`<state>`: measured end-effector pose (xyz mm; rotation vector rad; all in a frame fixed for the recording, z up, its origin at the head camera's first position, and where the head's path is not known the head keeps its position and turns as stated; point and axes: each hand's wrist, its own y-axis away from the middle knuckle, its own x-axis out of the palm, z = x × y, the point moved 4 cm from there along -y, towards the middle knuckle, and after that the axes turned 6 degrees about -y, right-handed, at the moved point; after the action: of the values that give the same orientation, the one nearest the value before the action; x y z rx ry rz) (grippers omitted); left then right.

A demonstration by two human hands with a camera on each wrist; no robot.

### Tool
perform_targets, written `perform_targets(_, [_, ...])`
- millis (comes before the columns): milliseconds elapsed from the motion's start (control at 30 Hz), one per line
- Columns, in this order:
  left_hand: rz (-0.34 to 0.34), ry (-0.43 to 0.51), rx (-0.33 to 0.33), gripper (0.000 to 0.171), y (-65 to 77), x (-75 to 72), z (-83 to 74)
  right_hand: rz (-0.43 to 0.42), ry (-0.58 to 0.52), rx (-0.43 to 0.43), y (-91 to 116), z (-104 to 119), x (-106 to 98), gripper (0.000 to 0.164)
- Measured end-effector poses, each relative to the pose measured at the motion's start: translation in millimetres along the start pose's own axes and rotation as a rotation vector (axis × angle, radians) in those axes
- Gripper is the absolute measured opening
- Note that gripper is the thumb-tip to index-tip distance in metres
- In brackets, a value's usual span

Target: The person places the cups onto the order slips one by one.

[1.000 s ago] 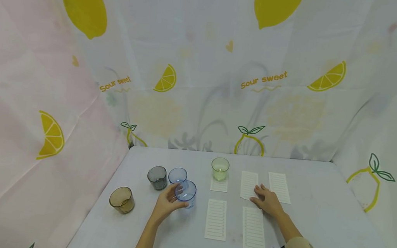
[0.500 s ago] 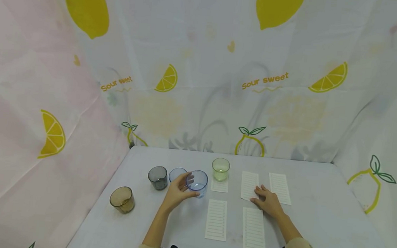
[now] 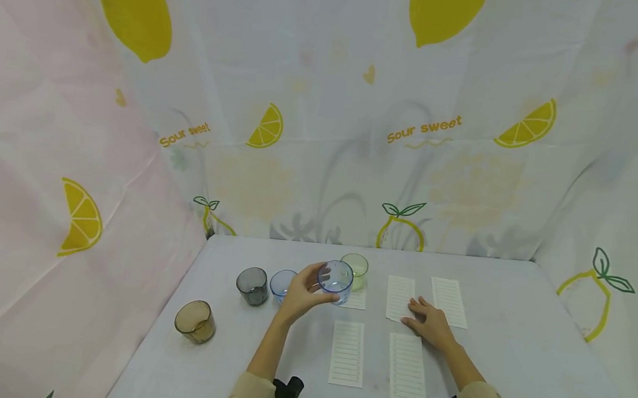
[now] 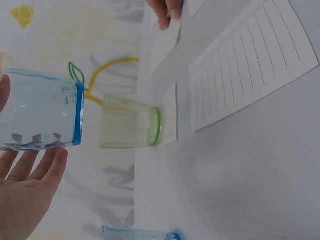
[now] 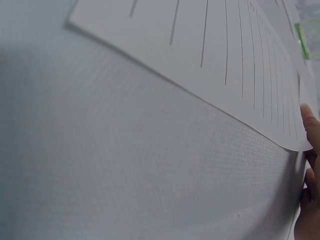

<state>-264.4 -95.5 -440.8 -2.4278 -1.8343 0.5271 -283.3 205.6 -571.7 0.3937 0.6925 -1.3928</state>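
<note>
My left hand [image 3: 303, 294] holds a clear blue glass [image 3: 336, 281] upright between thumb and fingers, raised off the table. In the head view that glass partly overlaps a pale green glass [image 3: 357, 266], which stands on a lined paper sheet [image 3: 353, 300]. The left wrist view shows the held blue glass [image 4: 42, 112] apart from the green glass [image 4: 127, 122]. My right hand [image 3: 430, 323] rests at the right side of another lined sheet [image 3: 400, 296], its fingertips at the edge. A second blue glass [image 3: 280, 281] stands behind my left hand, partly hidden by it.
A grey glass [image 3: 253, 286] and an amber glass [image 3: 195, 322] stand at the left of the white table [image 3: 509, 351]. More lined sheets lie in front, one to the left [image 3: 347, 354], another to the right [image 3: 408, 370]. A further sheet [image 3: 449, 302] lies at back right.
My left hand has carried the blue glass to the right and farther back, away from the second blue glass and up to the green one. My right hand has stayed in place.
</note>
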Motion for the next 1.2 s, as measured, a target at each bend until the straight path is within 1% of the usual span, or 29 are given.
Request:
perform_targets(200, [0.015, 0.025, 0.028, 0.073, -10.5, 8.7, -0.5, -0.007, -0.018, -0.003, 0.5, 0.5, 0.3, 0.050])
perform_targets(400, [0.007, 0.012, -0.001, 0.070, -20.7, 18.4, -3.9, -0.018, -0.020, -0.005, 0.4, -0.4, 0.1, 0.049])
perform_targets(467, [0.006, 0.002, -0.001, 0.069, -24.6, 21.9, -5.5, -0.020, -0.018, -0.005, 0.2, -0.2, 0.0, 0.049])
perform_targets(567, [0.002, 0.013, 0.008, 0.068, -31.3, 27.3, -5.0, -0.019, -0.018, -0.008, -0.3, -0.1, 1.0, 0.049])
perform_targets(767, [0.020, 0.023, -0.015, 0.068, -44.9, 41.3, -0.5, -0.021, -0.003, -0.011, -1.4, -0.8, 2.6, 0.048])
perform_targets(933, [0.043, 0.016, -0.029, 0.067, -55.4, 55.0, 1.3, -0.015, -0.004, 0.006, -1.4, -0.9, 1.4, 0.048])
perform_targets(1033, [0.049, 0.009, -0.020, 0.066, -62.4, 61.5, 3.7, -0.009, -0.005, 0.012, -1.2, -0.3, 0.7, 0.048])
perform_targets(1133, [0.050, 0.003, -0.011, 0.067, -74.0, 67.9, 15.1, -0.004, -0.003, 0.008, -0.9, 0.7, 0.4, 0.048])
perform_targets(1200, [0.047, -0.007, -0.022, 0.069, -82.2, 72.0, 23.6, -0.005, -0.010, 0.010, -0.6, 1.4, 0.0, 0.049])
